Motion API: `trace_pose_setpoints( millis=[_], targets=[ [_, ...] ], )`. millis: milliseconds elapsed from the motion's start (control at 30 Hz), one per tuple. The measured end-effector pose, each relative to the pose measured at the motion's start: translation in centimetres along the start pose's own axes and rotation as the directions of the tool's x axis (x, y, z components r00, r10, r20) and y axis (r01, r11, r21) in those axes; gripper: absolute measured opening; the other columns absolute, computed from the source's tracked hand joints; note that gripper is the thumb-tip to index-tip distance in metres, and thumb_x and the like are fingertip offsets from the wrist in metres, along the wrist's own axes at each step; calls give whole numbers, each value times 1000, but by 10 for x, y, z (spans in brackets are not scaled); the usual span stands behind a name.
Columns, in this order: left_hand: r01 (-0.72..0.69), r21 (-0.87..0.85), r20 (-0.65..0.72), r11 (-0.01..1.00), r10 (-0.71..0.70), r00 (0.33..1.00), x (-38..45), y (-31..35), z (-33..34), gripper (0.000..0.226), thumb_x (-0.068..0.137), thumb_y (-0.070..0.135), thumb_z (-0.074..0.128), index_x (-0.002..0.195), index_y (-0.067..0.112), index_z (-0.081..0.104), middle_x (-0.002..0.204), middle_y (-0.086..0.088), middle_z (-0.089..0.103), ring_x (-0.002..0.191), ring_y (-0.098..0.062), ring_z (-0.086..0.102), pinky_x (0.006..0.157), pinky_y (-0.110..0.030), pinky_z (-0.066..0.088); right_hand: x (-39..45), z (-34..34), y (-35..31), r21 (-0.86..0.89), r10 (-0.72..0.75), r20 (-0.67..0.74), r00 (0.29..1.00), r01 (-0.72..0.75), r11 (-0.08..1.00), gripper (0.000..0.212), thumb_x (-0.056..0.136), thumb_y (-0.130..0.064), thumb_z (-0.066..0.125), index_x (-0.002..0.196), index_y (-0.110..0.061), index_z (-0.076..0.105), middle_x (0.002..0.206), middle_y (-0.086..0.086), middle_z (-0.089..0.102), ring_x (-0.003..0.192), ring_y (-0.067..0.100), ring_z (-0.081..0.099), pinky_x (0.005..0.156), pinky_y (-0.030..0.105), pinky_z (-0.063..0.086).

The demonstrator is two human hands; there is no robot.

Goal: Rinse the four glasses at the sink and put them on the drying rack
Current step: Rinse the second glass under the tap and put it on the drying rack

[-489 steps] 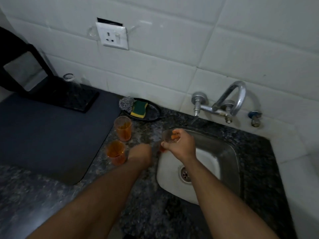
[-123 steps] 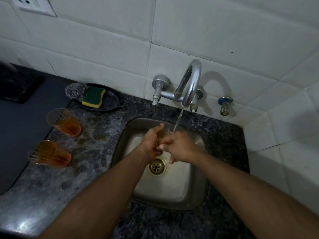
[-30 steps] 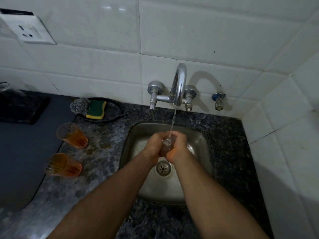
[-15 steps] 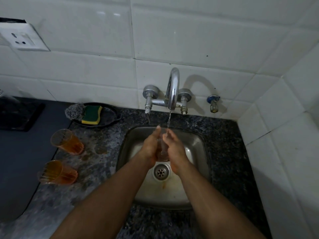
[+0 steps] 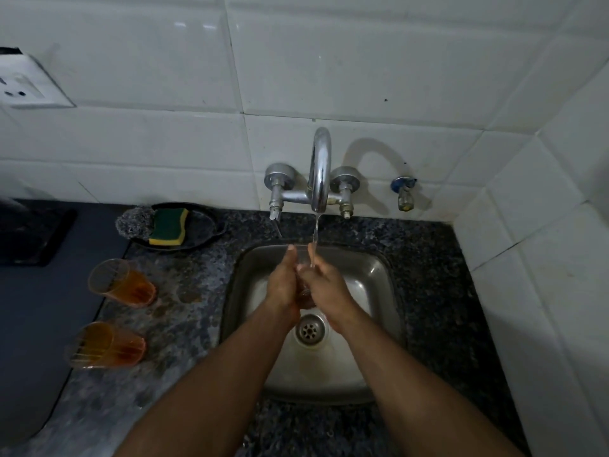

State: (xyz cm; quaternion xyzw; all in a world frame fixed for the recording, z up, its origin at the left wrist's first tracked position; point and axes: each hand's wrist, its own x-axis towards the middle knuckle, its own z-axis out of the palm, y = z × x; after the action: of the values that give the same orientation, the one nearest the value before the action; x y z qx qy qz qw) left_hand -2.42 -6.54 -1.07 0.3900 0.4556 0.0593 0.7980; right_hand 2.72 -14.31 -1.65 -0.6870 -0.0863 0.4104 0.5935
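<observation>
Fingers [image 5: 290, 258] first: both sets are flattened and pressed inward, palms facing, clasping a small clear glass [image 5: 304, 293] between them over the sink [image 5: 379, 268]. Only a sliver of that glass shows in the gap, so its exact tilt is hard to call, but its long axis seems to run up towards the spout.

Now sweeping from the left. A dark mat [image 5: 49, 308] covers that end of the desk [image 5: 197, 324], and no drying rack is clearly visible from here. At the mat's edge stand two amber glasses, the far one [image 5: 120, 285] and the near one [image 5: 103, 344], both holding liquid, both untouched. Behind them a black dish [image 5: 201, 229] carries a green-and-yellow sponge [image 5: 168, 225] and a steel scrubber [image 5: 133, 222].

Centre stage: the left hand [image 5: 283, 285] and the right hand [image 5: 324, 288] meet right under the tap [image 5: 319, 169], with a thin stream [image 5: 314, 239] falling onto the glass and the right fingers. The drain [image 5: 309, 329] sits just below the wrists.

Here's the crux: the waiting glasses lie well off to the left, so the left hand is the nearer one to reach them, I'd say, once this rinse finishes.
</observation>
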Motion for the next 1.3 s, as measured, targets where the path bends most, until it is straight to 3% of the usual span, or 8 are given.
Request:
trace_pose_setpoints(
  millis=[167,467,633,833,967,1067,1233,1300],
  targets=[
    [-107,216,189,971,66,980,11,2,-22,45,88,46,73,112,8,77,101,-19,77,84,-29,71,94,-53,59,9,-41,-28,39,83,-16,996,-82,996,20,98,-31,72,111,-18,81,96,16,80,63,26,70,49,30,48],
    [-158,142,182,977,131,975,19,15,-9,36,88,33,70,121,19,72,99,-11,76,84,-24,71,63,-36,57,-2,-18,1,-84,-373,-222,901,363,928,10,103,-22,65,110,-24,72,96,-2,75,74,12,71,57,25,54],
    [-116,266,157,957,76,985,22,2,-20,43,89,40,64,116,8,73,88,-11,72,63,-18,58,48,-27,37,14,-33,-23,16,59,-151,987,-57,998,23,105,-27,60,100,-10,75,82,15,74,42,19,49,40,25,32],
    [-62,160,91,985,48,995,13,6,5,30,103,32,47,93,15,69,70,-6,58,47,-13,42,38,-21,25,-2,-32,15,-619,-768,-169,618,539,571,22,88,-28,82,102,-18,70,99,-2,67,85,8,63,71,17,51],
    [-187,267,205,945,134,970,4,-2,11,26,108,32,44,112,14,62,83,-6,61,51,-11,44,42,-21,25,15,-36,5,-343,-339,-559,757,161,926,23,93,-40,74,79,-22,70,74,-3,71,63,15,64,57,34,55],
    [-344,285,216,895,290,932,4,-12,10,20,110,27,47,114,12,59,82,-5,59,51,-9,44,42,-21,29,12,-38,-16,51,218,-462,859,-220,974,29,96,-44,66,83,-18,70,69,5,66,46,18,51,39,24,37],
    [-150,261,133,954,118,984,7,1,4,34,108,37,41,96,15,64,67,-4,55,46,-11,39,41,-22,24,-8,-48,5,-596,-587,-149,795,402,695,23,92,-41,77,94,-18,76,86,-7,72,77,4,66,66,16,51],
    [-143,270,170,952,99,980,8,0,1,37,107,41,43,103,12,66,69,-5,56,48,-12,40,42,-23,23,-5,-44,10,-532,-611,-170,773,450,717,21,93,-39,77,98,-18,78,89,-8,75,81,1,69,70,13,51]
  ],
)
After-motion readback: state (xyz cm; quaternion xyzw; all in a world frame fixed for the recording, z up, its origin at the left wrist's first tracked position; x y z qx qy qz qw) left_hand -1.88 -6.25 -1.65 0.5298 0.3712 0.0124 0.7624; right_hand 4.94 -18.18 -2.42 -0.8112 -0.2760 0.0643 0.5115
